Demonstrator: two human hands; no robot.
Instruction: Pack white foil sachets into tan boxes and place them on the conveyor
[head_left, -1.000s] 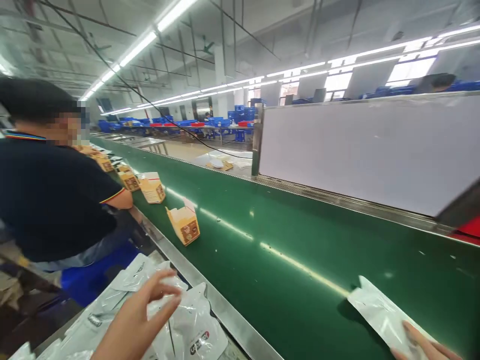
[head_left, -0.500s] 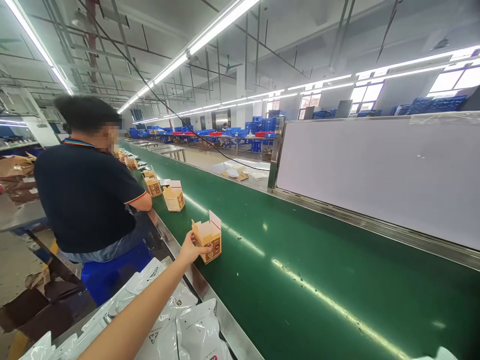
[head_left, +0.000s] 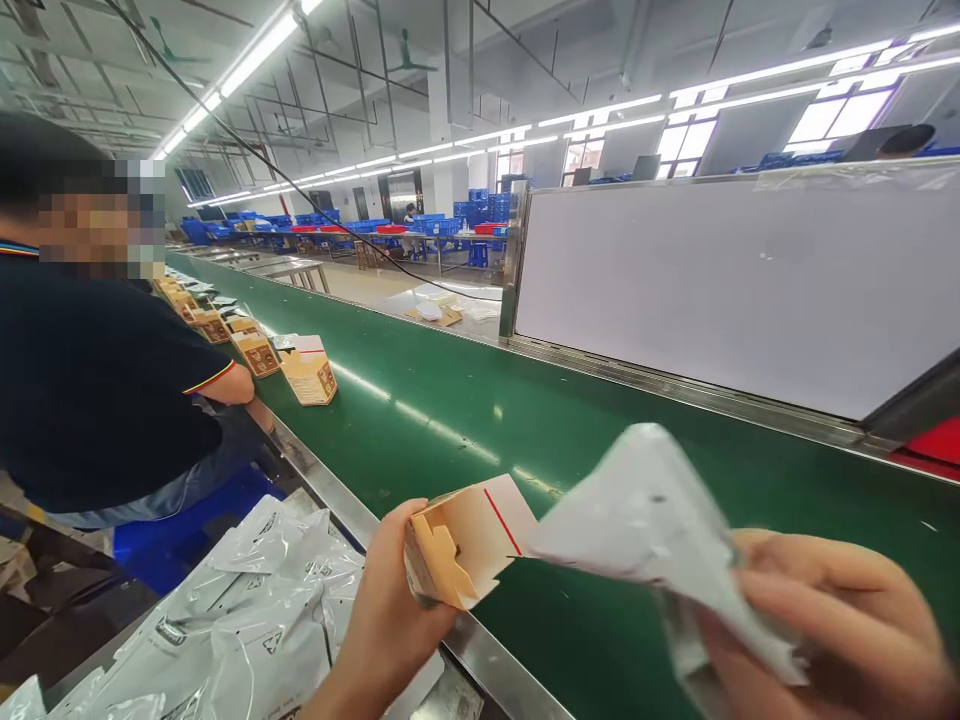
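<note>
Head: carton [head_left: 469,540] above belt edge [head_left: 480,640]

At the bottom of the frame, the person's left hand [head_left: 390,620] and forearm rise from the lower centre, bare, with no sleeve, glove, watch or ring in view. The right hand [head_left: 817,620], at the lower right corner, is likewise ungloved and bare of rings, its fingers [head_left: 825,575] blurred and large in the frame. No clothing of the wearer shows.
</note>
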